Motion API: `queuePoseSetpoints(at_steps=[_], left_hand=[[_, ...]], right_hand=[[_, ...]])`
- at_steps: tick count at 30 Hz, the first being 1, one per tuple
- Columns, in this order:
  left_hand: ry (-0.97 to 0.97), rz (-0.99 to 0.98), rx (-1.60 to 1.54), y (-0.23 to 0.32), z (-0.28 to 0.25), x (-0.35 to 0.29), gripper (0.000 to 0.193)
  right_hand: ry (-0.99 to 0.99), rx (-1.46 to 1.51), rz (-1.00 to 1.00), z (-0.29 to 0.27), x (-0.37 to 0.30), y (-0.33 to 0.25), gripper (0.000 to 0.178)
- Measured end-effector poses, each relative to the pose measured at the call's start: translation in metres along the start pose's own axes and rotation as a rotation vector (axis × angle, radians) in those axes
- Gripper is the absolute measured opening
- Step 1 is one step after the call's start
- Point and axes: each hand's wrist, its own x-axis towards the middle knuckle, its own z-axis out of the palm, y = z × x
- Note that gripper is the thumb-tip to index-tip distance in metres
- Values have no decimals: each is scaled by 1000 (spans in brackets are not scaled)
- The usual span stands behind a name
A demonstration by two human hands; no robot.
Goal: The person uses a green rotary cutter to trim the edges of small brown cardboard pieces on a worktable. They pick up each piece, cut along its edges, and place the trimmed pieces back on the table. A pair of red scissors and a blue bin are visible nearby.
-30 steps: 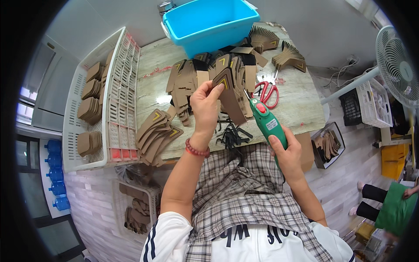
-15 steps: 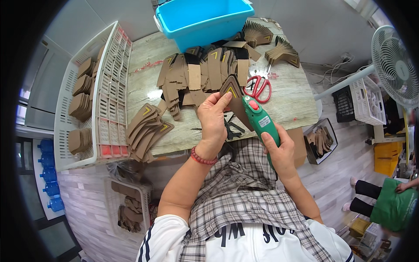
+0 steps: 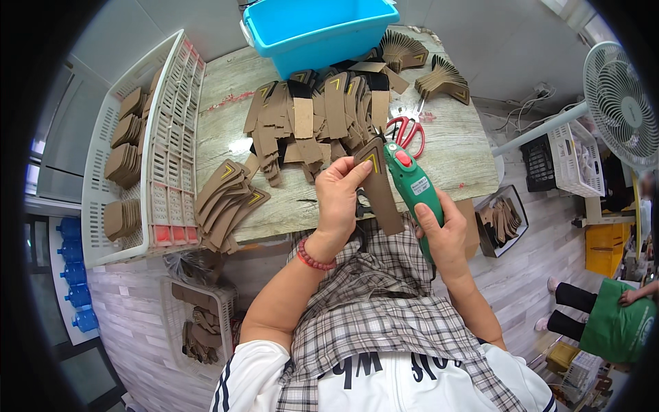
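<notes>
Between the thumb and fingers of my left hand [image 3: 341, 185] is the upper end of a brown strip [image 3: 382, 200] with a yellow chevron on it. My right hand [image 3: 441, 230] wraps round a green cordless electric cutter [image 3: 410, 180] with a red button. The cutter's head is close against the strip's top edge; whether it touches cannot be made out. Red-handled scissors [image 3: 410, 136] lie on the table just beyond the cutter. A heap of similar brown strips [image 3: 334, 110] spreads behind my left hand, and a fanned pile [image 3: 226, 202] lies to its left.
A white crate [image 3: 177, 137] with stacked brown pieces stands on the table's left, and a blue tub [image 3: 322, 38] at its back. Fanned stacks [image 3: 445, 81] lie far right. A white fan [image 3: 621, 103] stands right; another person's green apron [image 3: 618, 319] shows at lower right.
The strip has turned to hang more upright and dropped slightly, showing more of its length. The cutter has moved a little along its upper edge. Both hands keep their holds.
</notes>
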Motion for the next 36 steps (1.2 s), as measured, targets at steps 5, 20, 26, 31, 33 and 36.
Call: queuePoseSetpoints(at_steps=[5,20,26,31,33,36], left_hand=[[-37,45,21,10,-8,7,8],[-91,157,255,26,-18,13,12],[-143,239,432,27,-31,24,10],[-200,210,498,43,-35,30,14],[-238,221,556,49,-38,32,14],[-290,241,658,60,-41,34,14]], right_hand=[[-17,1,6,-3,-2,-1,41],[-60,-1,12,-6,-4,0,42],[-72,0,27,-9,-4,4,42],[-110,30,35,-13,-6,-1,42],[-128,30,47,-15,-6,-1,41],[-157,25,50,-16,-6,-3,41]])
